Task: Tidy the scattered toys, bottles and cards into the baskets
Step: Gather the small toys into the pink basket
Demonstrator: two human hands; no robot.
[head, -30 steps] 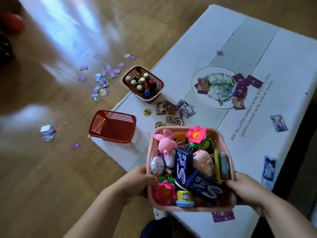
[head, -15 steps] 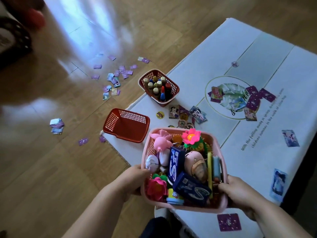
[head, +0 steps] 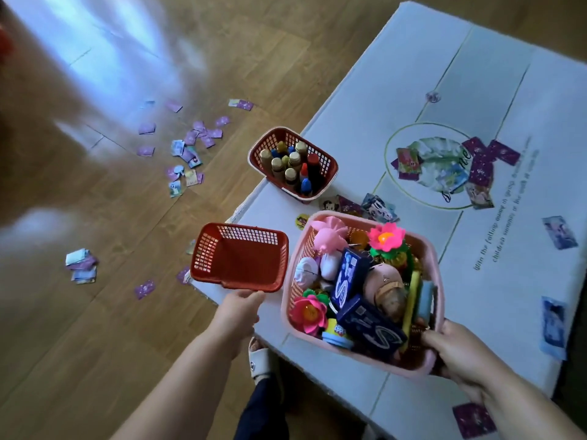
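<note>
A pink basket (head: 374,360) full of toys, among them flower toys (head: 386,238) and blue boxes (head: 370,322), sits on the near corner of the white table (head: 381,90). My right hand (head: 460,354) grips its near right corner. My left hand (head: 238,312) is off the pink basket, its fingertips touching the near rim of an empty red basket (head: 241,265) tilted at the table's left edge. A second red basket (head: 332,166) holds upright bottles (head: 292,166). Picture cards lie on the table (head: 479,166) and on the floor (head: 190,154).
The wooden floor left of the table carries a small card stack (head: 81,265) and loose cards. More cards lie along the table's right edge (head: 559,231) and behind the pink basket (head: 378,208). My sandalled foot (head: 262,360) stands by the table's near corner.
My left hand has let go of the pink basket and moved left to the empty red basket. The pink basket has shifted right, held by my right hand alone.
</note>
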